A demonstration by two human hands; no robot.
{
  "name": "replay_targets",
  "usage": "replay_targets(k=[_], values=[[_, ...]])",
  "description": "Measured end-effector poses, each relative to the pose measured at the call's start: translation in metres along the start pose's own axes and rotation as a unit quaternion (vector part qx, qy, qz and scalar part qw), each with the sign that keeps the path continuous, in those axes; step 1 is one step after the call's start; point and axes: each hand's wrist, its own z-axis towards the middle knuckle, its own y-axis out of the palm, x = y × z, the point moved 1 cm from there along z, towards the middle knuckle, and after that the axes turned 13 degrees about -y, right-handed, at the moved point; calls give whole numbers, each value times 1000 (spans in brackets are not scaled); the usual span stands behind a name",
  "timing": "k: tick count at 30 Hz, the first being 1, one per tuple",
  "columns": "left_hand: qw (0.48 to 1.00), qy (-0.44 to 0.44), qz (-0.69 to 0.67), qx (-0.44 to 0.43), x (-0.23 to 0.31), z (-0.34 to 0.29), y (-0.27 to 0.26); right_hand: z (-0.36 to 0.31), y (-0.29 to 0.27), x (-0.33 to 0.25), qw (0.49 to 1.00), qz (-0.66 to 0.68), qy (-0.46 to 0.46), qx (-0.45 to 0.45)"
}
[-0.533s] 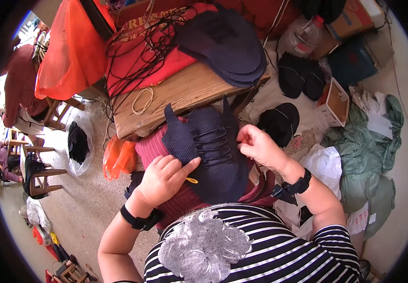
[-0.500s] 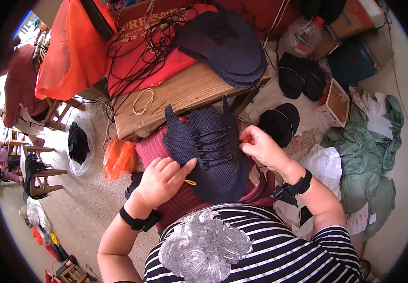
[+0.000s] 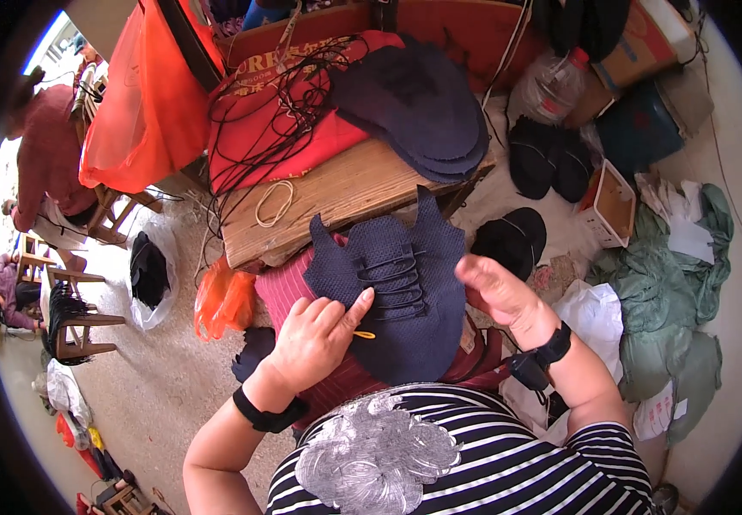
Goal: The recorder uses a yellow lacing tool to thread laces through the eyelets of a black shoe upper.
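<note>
A navy mesh shoe upper lies spread flat on my lap, with black lace running in several rows across its middle. My left hand is closed at its left edge, thumb stretched over the mesh, the other fingers bent. A small yellow loop pokes out beside that hand; what it belongs to is hidden. My right hand is off the upper's right side, fingers stretched out, and nothing shows in it. Maroon striped cloth lies under the upper.
Ahead stands a wooden bench bearing stacked navy shoe uppers, a red bag and tangled black laces. Right of it lie black shoe pieces, a white basket and green sacks. Stools stand left.
My right hand has come away from the upper's right edge, its pinch opened out. The left hand keeps its place on the upper. The whole view has shifted slightly.
</note>
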Motion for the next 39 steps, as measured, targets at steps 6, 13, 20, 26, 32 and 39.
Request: replay_targets(k=[6,13,20,26,32,39], values=[[999,-26,-45,12,-6,-10,-11,-6,6,-1,994,-102,-18,-36],[934,-264,-190,147,-40,-51,-15,13,33,-50,995,41,-83,-43],[853,-366,-234,290,-109,-131,17,107,49,-171,966,-70,-239,-66],[724,-543,-368,213,-177,-213,90,210,-43,-205,778,-574,-195,169],[610,-680,-299,277,-218,-398,202,186,15,-145,574,-608,-532,135],[493,-855,-159,23,-162,-500,229,96,95,-38,615,-639,-429,-170]])
